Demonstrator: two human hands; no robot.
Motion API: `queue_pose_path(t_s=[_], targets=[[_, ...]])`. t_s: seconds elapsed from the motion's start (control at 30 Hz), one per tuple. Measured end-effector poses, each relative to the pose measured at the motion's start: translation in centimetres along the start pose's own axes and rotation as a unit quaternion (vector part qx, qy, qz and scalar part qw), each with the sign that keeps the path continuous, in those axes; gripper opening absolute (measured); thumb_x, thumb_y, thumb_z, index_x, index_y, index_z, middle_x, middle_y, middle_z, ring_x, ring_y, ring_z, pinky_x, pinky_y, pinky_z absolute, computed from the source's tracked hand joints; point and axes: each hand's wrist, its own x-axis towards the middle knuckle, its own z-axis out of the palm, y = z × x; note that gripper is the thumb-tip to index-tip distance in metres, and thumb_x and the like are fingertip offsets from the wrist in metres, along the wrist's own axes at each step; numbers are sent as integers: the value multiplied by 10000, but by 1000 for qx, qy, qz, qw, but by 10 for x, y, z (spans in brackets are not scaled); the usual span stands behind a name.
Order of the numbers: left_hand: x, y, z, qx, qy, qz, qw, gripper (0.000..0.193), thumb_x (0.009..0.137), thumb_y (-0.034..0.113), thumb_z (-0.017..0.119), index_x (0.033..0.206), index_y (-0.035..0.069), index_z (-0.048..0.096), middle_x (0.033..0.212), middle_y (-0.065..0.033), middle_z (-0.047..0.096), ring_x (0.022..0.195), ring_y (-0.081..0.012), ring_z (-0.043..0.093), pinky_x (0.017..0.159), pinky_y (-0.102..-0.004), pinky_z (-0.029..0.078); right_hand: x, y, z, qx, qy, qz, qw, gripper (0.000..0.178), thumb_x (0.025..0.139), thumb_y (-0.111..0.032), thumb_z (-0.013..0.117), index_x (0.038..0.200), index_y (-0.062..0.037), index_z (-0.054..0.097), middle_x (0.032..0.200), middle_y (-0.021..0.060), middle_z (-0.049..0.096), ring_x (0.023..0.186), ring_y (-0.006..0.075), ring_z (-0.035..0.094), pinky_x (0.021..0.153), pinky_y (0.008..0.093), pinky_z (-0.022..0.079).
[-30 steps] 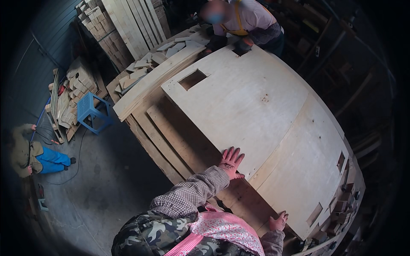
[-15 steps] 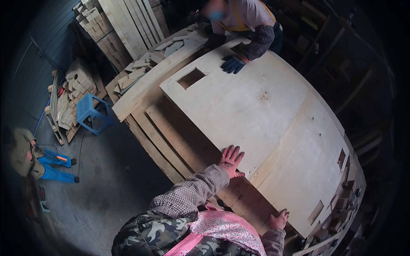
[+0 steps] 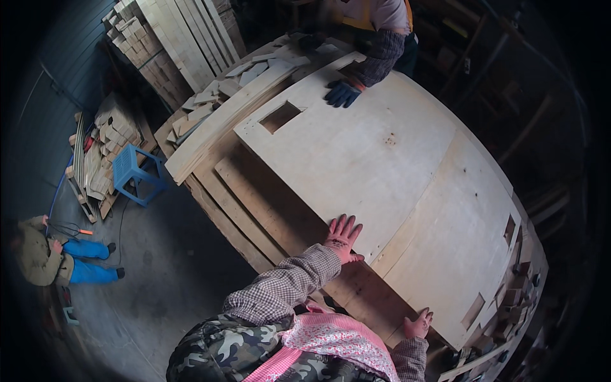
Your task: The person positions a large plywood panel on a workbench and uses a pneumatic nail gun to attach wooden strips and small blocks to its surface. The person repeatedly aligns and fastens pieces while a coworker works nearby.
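A large pale plywood panel, with rectangular cut-outs near its corners, lies over a wooden frame. My left hand, in a pink glove, rests on the panel's near edge with its fingers spread. Farther right along the same edge is my right hand, also gloved, its fingers apart and touching the panel's border. Across from me, a co-worker's hand in a dark blue glove presses flat on the panel's far part.
Boards and wood offcuts lie beyond the panel's left side. A blue plastic stool stands on the floor beside a wood pile. Another person in blue trousers is at the far left. Small blocks line the right side.
The co-worker has drawn back toward the top of the view, one gloved hand still on the panel. The person at left has shifted. My hands keep their places on the edge.
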Motion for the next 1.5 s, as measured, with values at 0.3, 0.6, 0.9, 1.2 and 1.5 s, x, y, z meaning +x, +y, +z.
queue_pose_path(t_s=[0.3,0.6,0.9,1.2,1.5], targets=[[2,-1,5,20,-2,1,1000,1022,719,671,570,1470,121,149,1530,-166,57,1404,-393,5,1114,-539,22,-3,-6,-12,-46,-18,-24,999,992,649,-348,754,1388,65,238,1402,315,276,1299,423,309,1075,409,310],[4,3,3,50,-15,-9,999,1052,698,707,557,1473,130,140,1534,-166,31,1404,-394,-8,1106,-553,17,5,-6,-16,-127,-42,-43,990,1025,626,-392,751,1368,95,237,1344,294,335,1232,402,393,1021,399,372],[51,-31,114,599,79,-132,786,1137,656,684,624,1474,125,66,1534,-177,21,1403,-402,-5,1114,-545,22,1,-11,-19,-132,-44,-28,990,961,625,-351,720,1353,83,267,1281,257,392,1190,379,428,997,392,394],[26,-17,59,205,-29,-23,978,1133,666,677,620,1475,117,58,1535,-180,18,1403,-403,6,1115,-542,17,-1,-7,-16,-124,-22,-43,991,968,617,-364,756,1344,74,290,1295,257,388,1187,375,435,997,395,396],[2,2,6,117,-35,-8,992,1136,660,553,714,1478,127,51,1533,-181,4,1402,-406,-15,1112,-549,9,4,-6,-9,-134,-25,-34,990,1012,621,-409,755,1367,71,267,1337,266,357,1233,378,389,1035,390,352]])
